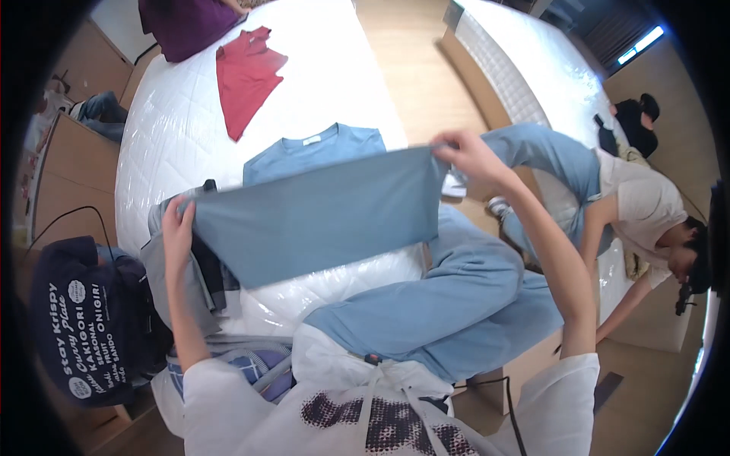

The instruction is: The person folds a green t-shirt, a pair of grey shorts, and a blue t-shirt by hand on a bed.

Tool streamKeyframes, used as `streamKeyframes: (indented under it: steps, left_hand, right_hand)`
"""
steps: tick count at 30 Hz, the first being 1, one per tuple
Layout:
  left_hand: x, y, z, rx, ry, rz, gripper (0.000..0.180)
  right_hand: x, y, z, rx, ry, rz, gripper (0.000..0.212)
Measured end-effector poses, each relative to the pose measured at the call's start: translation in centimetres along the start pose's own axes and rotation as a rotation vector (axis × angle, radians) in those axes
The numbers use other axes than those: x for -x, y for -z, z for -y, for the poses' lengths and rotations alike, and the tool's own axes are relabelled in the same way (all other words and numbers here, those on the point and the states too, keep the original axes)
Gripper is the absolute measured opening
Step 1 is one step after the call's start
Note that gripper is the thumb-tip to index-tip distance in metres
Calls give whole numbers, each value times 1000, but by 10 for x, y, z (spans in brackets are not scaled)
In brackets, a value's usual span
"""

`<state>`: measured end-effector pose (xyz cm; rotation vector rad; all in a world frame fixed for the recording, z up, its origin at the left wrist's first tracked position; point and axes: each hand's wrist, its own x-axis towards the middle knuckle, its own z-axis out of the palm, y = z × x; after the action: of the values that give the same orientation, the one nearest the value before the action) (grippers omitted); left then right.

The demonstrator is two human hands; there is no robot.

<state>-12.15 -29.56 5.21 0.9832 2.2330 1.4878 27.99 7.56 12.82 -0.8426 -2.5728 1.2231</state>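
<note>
A blue T-shirt (319, 220) is stretched between my two hands above the white mattress, its cloth hanging as a wide band. My left hand (179, 222) pinches its left end. At the upper right corner my right hand (470, 156) grips the other end, held a little higher. Behind the band, a blue collar part (327, 148) with a pale neck label lies flat on the mattress. It looks like the same shirt, but the join is hidden. Grey and dark folded clothes (194, 281) lie beside my left forearm.
A red sleeveless top (247, 76) lies farther off on the plastic-wrapped mattress (163, 137). Someone in purple (182, 30) sits at its far end. On the right, another person (646, 190) bends by a second mattress (532, 45). A dark printed garment (91, 319) hangs at the left.
</note>
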Motion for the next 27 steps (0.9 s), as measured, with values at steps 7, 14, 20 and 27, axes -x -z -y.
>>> streamKeyframes:
  steps: [7, 14, 20, 27]
  left_hand:
    - [-125, -111, 75, -544, -199, -361, 23]
    - [-186, -187, 103, -988, 41, -138, 26]
    - [-203, -218, 112, -1126, 95, -222, 26]
    - [-212, -203, 115, -1073, 24, -440, 29]
  right_hand:
    - [-164, -49, -94, -300, -289, -304, 27]
    - [-263, -86, -186, 211, -209, -399, 32]
    - [-278, -86, -213, 316, -172, -388, 33]
    - [-268, -90, -192, 266, -219, -411, 34]
